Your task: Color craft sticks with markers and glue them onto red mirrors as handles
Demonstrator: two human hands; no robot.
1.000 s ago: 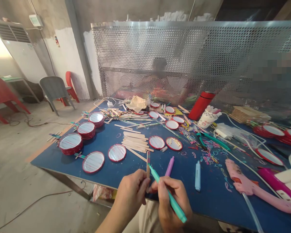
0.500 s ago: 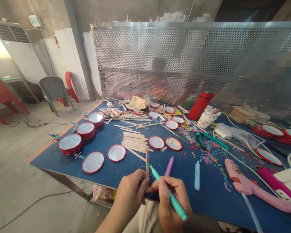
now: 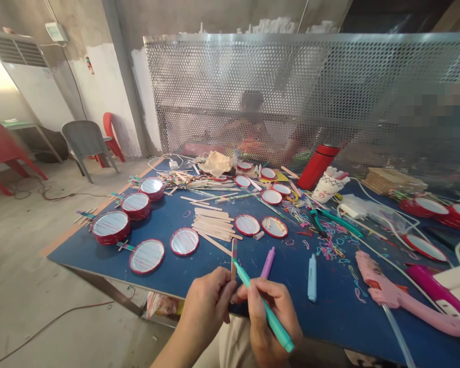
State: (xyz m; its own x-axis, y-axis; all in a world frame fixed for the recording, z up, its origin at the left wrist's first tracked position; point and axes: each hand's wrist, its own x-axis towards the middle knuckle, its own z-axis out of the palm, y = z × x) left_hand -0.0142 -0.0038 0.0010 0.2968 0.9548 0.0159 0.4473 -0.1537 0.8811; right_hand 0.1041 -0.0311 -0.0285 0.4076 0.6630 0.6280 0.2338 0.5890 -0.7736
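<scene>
My left hand [image 3: 210, 299] is closed around the lower part of a wooden craft stick [image 3: 233, 273], which stands upright with coloured bands near its top. In my right hand [image 3: 272, 312] is a teal marker [image 3: 270, 317], its tip touching the stick at the coloured part. A purple marker [image 3: 268, 262] lies just behind my right hand, partly hidden by it. To the right rests a light blue marker [image 3: 312, 278]. A pile of plain craft sticks [image 3: 212, 222] lies beyond my hands, beside small red-rimmed drum-like discs [image 3: 184, 241].
Stacked red drum-like rounds [image 3: 110, 227] stand at the left table edge. On the right are a pink glue gun [image 3: 391, 294], teal-handled pliers [image 3: 337, 223], scattered rubber bands [image 3: 331, 245], a cup of markers [image 3: 328, 186] and a red bottle [image 3: 317, 167]. A perforated metal panel [image 3: 214, 92] rises behind.
The teal marker and my right hand have shifted slightly left, with the tip still at the stick. My left hand keeps its hold almost unmoved.
</scene>
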